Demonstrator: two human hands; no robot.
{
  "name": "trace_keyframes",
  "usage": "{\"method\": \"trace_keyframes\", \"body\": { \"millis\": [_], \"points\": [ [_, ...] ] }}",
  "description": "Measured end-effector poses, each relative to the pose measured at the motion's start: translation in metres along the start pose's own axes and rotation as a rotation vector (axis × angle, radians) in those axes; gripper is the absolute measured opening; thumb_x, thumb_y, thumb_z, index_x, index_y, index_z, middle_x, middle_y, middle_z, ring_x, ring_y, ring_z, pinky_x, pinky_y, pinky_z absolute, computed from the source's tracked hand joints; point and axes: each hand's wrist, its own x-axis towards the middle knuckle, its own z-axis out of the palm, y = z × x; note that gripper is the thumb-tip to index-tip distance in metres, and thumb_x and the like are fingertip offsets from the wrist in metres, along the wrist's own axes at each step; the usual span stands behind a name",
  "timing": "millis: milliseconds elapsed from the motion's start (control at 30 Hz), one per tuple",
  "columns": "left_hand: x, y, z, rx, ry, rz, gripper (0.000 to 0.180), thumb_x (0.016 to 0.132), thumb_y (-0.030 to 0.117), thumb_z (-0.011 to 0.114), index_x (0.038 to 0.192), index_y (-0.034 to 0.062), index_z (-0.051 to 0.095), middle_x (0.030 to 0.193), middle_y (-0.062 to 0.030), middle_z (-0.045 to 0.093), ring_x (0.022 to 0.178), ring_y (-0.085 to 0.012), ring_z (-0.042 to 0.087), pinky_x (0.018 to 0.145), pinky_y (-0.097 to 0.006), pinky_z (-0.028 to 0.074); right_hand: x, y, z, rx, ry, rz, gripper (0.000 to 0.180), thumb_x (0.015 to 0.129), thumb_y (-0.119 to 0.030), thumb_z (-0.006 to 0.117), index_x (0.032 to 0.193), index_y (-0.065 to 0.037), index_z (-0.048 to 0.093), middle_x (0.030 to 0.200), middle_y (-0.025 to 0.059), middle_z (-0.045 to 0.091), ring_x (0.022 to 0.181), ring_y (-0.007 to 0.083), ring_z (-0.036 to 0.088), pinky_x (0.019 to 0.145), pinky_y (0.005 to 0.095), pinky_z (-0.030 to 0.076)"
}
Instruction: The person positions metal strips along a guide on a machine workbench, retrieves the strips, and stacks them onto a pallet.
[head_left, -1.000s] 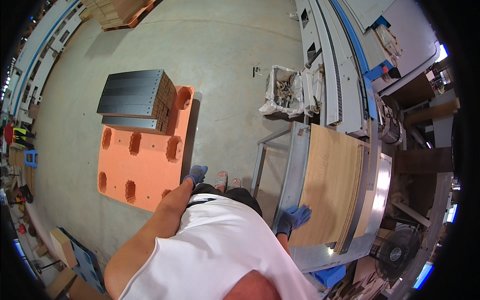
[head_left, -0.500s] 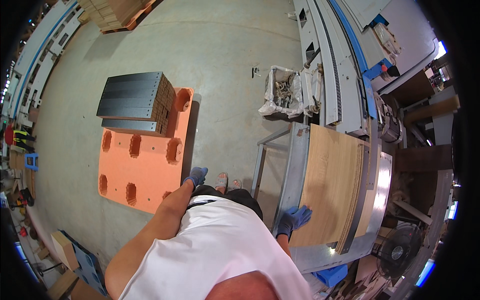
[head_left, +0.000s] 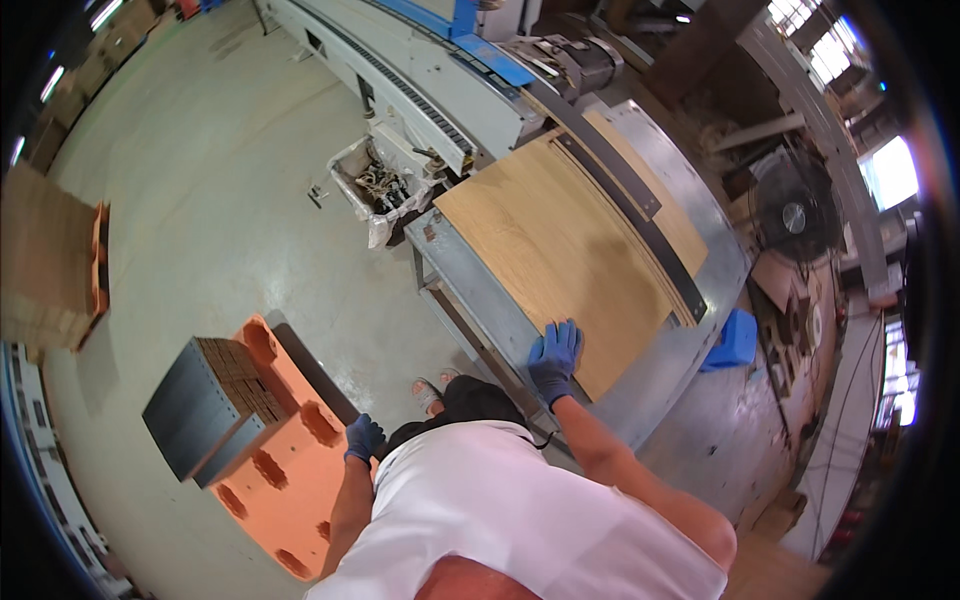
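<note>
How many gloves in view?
2: one on the left hand, beside the dark shorts; one on the right hand, touching the wood-grain board. Others may be hidden.

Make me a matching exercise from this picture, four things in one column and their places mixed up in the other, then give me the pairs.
1. Right gloved hand
2. Left gloved hand
3. Dark-faced board stack
4. Plastic-lined bin

A. On the orange pallet
B. Beside the grey machine
C. At the edge of the wood-grain panel
D. Beside the dark shorts

Pairs: 1-C, 2-D, 3-A, 4-B
</note>
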Motion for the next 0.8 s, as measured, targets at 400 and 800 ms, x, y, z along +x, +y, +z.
{"method": "trace_keyframes", "body": {
  "millis": [400,800],
  "points": [
    [0.042,-0.023,-0.076,-0.388,0.014,0.052,0.017,0.064,0.028,0.055,0.074,0.0175,0.045,0.068,-0.0093,0.048,0.066,-0.0328,0.049,0.057,-0.047,0.035,0.003,0.005,0.000,0.030,-0.007,0.056,0.038,0.074,-0.014,0.057,0.110,-0.001,0.058,0.120,0.0238,0.052,0.121,0.0430,0.044,0.106,0.0563,0.029],
    [0.085,-0.053,-0.102,-2.058,-0.070,-0.320,0.015,0.071,0.025,0.051,0.067,0.0155,0.041,0.061,-0.0082,0.042,0.059,-0.0299,0.044,0.055,-0.044,0.034,0.005,0.004,-0.014,0.136,-0.057,0.120,0.038,0.073,-0.011,0.060,0.110,-0.001,0.058,0.124,0.0233,0.051,0.123,0.0441,0.043,0.107,0.0570,0.028]
  ]
}}
